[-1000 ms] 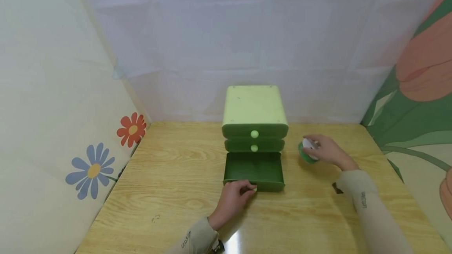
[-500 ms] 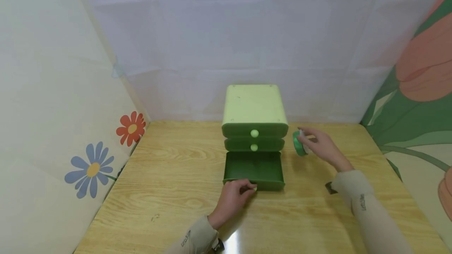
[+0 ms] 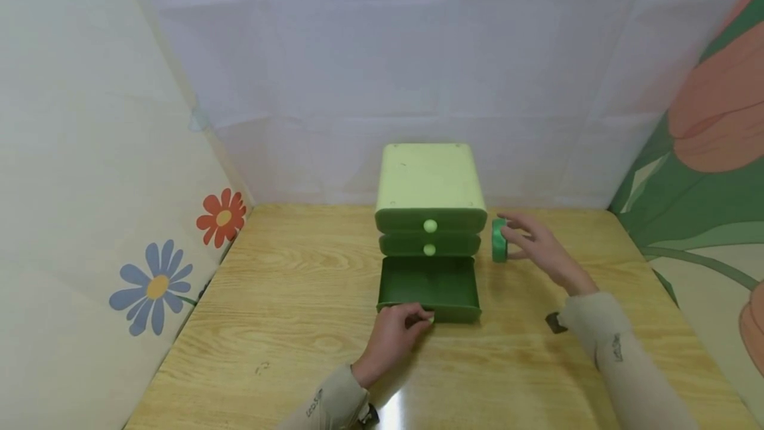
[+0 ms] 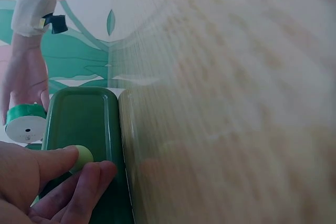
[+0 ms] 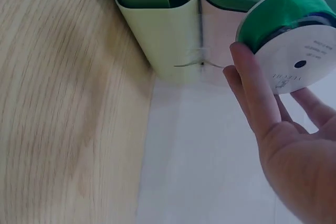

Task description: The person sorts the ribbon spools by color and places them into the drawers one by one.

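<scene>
A small green drawer cabinet (image 3: 430,176) with a pale top stands on the wooden table. Its bottom drawer (image 3: 456,314) is pulled out and nothing lies in it. My left hand (image 3: 390,337) pinches that drawer's round pale knob (image 4: 84,158) between thumb and fingers. To the right of the cabinet, my right hand (image 3: 546,254) holds a spool of green ribbon (image 5: 286,17) by its edges. The spool has a white printed side with a dark centre hole, turned toward the palm. It stands on edge in the air, level with the upper drawers.
The two upper drawers (image 3: 402,221) are pushed in, each with a pale round knob. Behind the table (image 3: 298,284) hangs a white sheet (image 3: 334,85). Flower-patterned panels stand at the left and right, the left one with a blue flower (image 3: 158,288).
My right hand has lifted the ribbon spool and brought it left toward the cabinet, turning it upright so its green rim shows. My left hand has stayed on the knob.
</scene>
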The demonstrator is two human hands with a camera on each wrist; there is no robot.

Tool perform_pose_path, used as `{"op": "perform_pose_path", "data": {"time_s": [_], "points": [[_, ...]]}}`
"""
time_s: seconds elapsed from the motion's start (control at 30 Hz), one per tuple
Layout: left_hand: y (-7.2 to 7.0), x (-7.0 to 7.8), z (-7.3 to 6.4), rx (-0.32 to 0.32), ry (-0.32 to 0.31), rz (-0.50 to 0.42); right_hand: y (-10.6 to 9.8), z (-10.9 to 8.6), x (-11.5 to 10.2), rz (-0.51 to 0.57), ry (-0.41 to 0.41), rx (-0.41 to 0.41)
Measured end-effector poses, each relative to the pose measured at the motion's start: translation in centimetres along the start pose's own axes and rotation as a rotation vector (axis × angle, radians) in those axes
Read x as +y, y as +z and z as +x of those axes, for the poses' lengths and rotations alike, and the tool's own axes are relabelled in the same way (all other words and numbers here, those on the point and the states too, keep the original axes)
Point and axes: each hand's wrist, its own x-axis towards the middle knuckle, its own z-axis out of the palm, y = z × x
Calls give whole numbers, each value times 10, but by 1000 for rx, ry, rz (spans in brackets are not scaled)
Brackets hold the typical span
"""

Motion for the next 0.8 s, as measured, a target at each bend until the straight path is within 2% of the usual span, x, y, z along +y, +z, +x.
{"op": "perform_pose_path", "data": {"time_s": [0.53, 0.63, 0.8], "points": [[1, -1, 0, 4, 2, -7, 2, -4, 4, -60, -47, -74], [1, -1, 0, 1, -3, -9, 1, -5, 3, -143, -55, -78], [0, -1, 0, 0, -3, -9, 1, -7, -1, -398, -78, -70]]}}
